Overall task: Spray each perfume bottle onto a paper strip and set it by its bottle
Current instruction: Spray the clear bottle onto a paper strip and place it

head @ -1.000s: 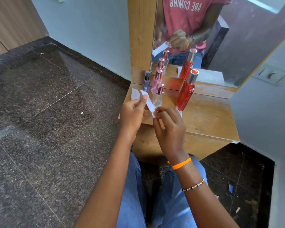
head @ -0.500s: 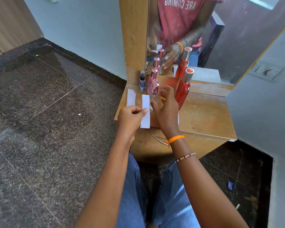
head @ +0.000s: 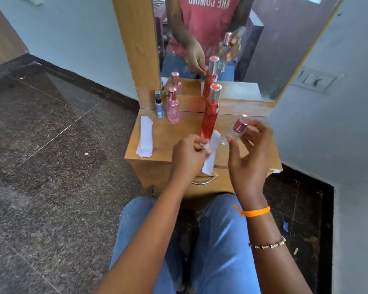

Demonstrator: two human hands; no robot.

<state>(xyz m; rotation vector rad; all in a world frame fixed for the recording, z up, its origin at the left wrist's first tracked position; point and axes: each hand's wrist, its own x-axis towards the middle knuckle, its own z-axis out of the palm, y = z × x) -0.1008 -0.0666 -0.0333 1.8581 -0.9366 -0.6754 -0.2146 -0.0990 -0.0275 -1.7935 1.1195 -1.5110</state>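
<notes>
My left hand (head: 189,158) pinches a white paper strip (head: 211,154) that hangs over the front edge of the wooden dresser top (head: 170,134). My right hand (head: 249,151) holds a clear perfume bottle with a pink metallic cap (head: 235,130), lifted and tilted, just right of the strip. A tall red bottle with a silver cap (head: 210,115) stands upright behind the strip. At the back left stand a pink square bottle (head: 173,109) and a small blue bottle (head: 159,108).
A stack of white paper strips (head: 146,135) lies on the dresser's left side. A mirror (head: 232,45) rises behind the bottles. A metal drawer handle (head: 204,181) sits below the front edge. Walls close in on the right; dark stone floor lies to the left.
My right hand has picked the clear bottle up from the dresser and carried it to the right. My left hand still pinches the strip, now further right and lower.
</notes>
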